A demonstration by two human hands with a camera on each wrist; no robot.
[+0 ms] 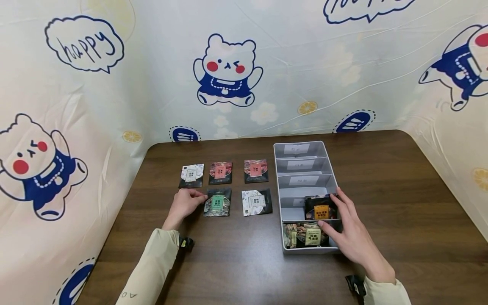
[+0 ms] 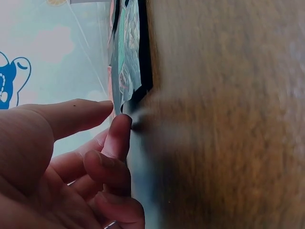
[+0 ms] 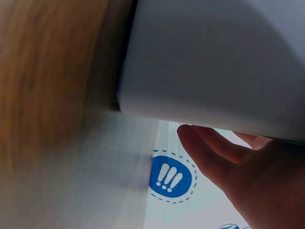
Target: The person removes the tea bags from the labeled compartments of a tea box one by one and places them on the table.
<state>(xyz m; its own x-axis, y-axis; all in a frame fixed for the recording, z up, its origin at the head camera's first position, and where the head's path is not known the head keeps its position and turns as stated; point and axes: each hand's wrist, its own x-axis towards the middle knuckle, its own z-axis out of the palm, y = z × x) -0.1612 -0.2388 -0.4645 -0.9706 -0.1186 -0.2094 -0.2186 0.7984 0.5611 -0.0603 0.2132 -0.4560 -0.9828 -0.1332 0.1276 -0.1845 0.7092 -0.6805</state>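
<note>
In the head view my left hand pinches the left edge of a green-labelled tea sachet lying on the table. Thumb and forefinger meet at the sachet's corner in the left wrist view, where the sachet appears nearly edge-on. My right hand holds the right wall of a grey divided box, the thumb over the front compartments. Fingers of that hand lie along the box's outer side in the right wrist view; the thumb is hidden there. An orange-labelled sachet and several yellow-green sachets sit in the front two compartments.
Two red-labelled sachets and a white one make the back row. Another white sachet lies between the green one and the box. Paper labels mark the box's compartments. A printed cloth surrounds the brown table.
</note>
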